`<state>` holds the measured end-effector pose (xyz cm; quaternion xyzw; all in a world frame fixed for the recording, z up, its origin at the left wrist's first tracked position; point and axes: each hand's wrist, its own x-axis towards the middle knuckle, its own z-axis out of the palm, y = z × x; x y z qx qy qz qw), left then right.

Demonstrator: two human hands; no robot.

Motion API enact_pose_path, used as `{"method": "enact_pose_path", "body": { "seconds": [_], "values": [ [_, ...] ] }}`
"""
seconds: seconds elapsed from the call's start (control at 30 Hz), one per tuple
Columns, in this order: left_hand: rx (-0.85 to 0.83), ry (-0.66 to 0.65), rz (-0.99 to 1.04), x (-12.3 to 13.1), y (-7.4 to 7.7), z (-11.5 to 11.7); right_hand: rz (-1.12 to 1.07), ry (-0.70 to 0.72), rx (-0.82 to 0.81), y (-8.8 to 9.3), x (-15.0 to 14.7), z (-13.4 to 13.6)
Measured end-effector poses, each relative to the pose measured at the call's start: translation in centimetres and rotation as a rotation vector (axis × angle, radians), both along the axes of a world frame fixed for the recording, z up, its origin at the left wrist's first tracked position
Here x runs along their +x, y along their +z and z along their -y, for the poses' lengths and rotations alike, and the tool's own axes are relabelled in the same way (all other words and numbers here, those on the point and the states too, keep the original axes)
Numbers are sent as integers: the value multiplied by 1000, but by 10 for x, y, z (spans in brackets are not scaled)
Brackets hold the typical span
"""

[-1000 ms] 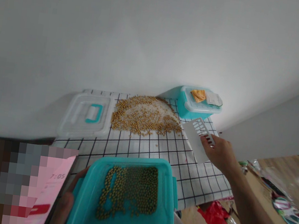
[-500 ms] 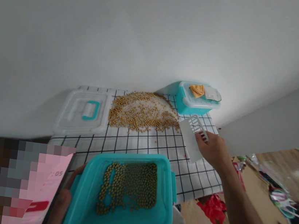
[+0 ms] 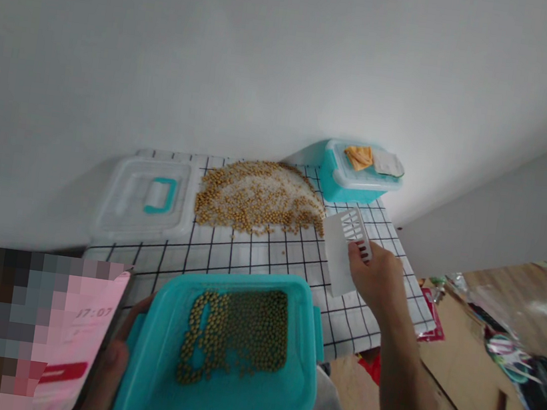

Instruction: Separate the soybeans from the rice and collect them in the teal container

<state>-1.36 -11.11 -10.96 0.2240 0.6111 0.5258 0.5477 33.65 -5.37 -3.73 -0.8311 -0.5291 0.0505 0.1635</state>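
While hands (image 3: 378,276) are apart, the tub (image 3: 227,406) lies between.

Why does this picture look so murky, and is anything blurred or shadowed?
Head view: dim light, the wall grey but brighter near the lidded box; head view: a soft shadow left of that box; head view: some beans in the tub blur together; head view: blocky pixels hide part of the phone.

"What's in your hands?"
"My left hand (image 3: 112,362) grips the box (image 3: 300,376) at its left side, beans (image 3: 257,330) inside. My right hand (image 3: 378,279) holds a white scraper (image 3: 338,257)."
"And on the table (image 3: 251,254)?"
"A heap (image 3: 259,200) near the wall (image 3: 222,57), a lid (image 3: 126,196) left of it, a second box (image 3: 348,191) right, topped with cloths (image 3: 358,157)."
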Motion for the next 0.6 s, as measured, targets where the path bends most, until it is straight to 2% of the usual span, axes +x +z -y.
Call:
{"method": "enact_pose_path", "body": {
  "seconds": [0.1, 0.2, 0.5, 0.6],
  "values": [
    [-7, -12, -83, -5, -5, -1, -16, -14, 20, -2, -4, 1],
    [-32, -46, -71, -4, -2, -1, -39, -12, 26, -2, -8, 1],
    [-8, -31, -95, 27, 37, 3, -81, 35, 20, 0, -20, 0],
    [-19, -26, -85, 29, 42, 2, -113, 66, 14, 4, -24, 3]
  ]
}}
